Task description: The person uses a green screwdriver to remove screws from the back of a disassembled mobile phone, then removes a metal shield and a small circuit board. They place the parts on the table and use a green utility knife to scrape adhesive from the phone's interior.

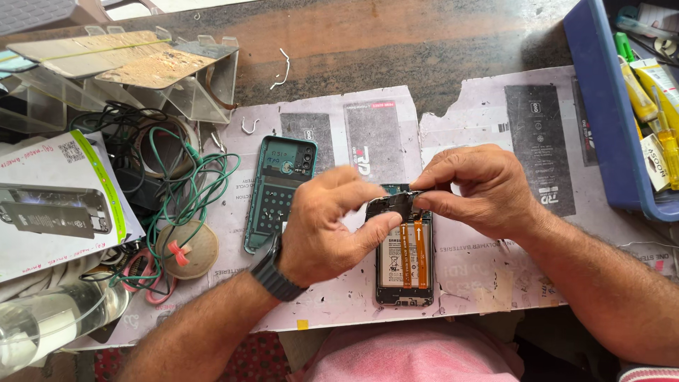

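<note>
Phone [404, 265] first: we see it lying open, back off, on the paper mat [495, 247] near the front edge of the counter [396, 42], just ahead of the pink cloth [410, 357] at the person's lap. Its battery shows, with two orange ribbon cables [414, 251] running up its length. At the phone's top end we find both hands at work. Our left hand [327, 225], with a dark watch [274, 269] at the wrist, has thumb and fingers pinched onto a small black part [397, 205] at the phone's top. The right hand [475, 187] comes in from the other side, fingertips pressed together on that same part. So both grips are clamped on it, and it sits touching the phone's upper edge; whether it is lifted free, we cannot tell.

Just left of the left hand lies a teal back cover [277, 191], inside face up. Further left, a tangle of green wire [191, 177] loops over a round speaker [187, 249]. A printed box [56, 205] sits at the counter's left edge, with a clear plastic stand [141, 71] at the back left corner. At the right edge we spot a blue tray [598, 106] with yellow tubes [658, 78] inside it.
</note>
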